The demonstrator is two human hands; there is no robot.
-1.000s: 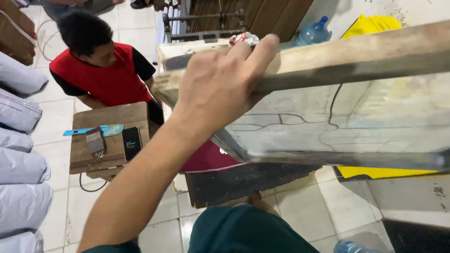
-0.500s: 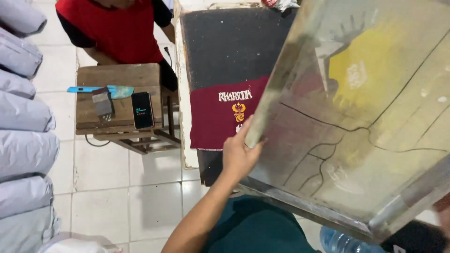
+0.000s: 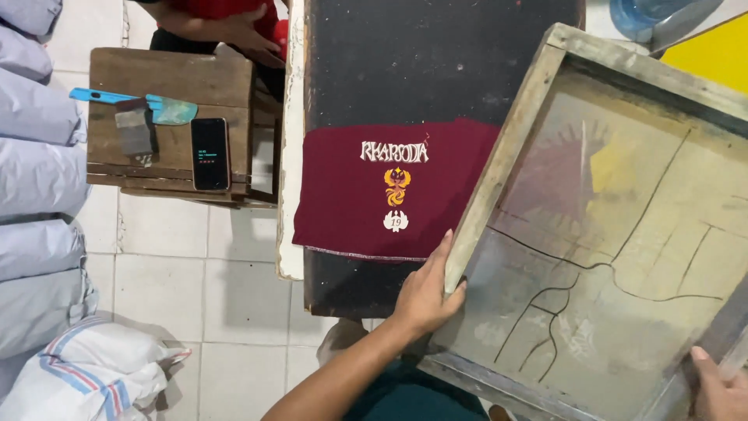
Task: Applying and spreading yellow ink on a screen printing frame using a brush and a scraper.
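Note:
My left hand (image 3: 425, 295) grips the left rail of a wooden-framed printing screen (image 3: 499, 168), thumb on top, fingers under the mesh. My right hand (image 3: 715, 386) holds the frame's lower right corner at the picture's edge. The screen tilts over to the right of a dark board (image 3: 436, 62), off the cloth. A maroon cloth (image 3: 343, 195) lies flat on that board, carrying a small white and orange print in its middle.
A person in red sits at the top, one hand (image 3: 253, 39) by a small wooden stool (image 3: 171, 82). On the stool lie a phone (image 3: 210, 153), a blue-handled scraper (image 3: 128, 104) and a grey block. White sacks (image 3: 47, 179) pile at the left on tiled floor.
The screen has swung down and rightward, from edge-on before my face to tilted at the right, uncovering the printed maroon cloth. My left hand shifted along the frame; my right hand came into view.

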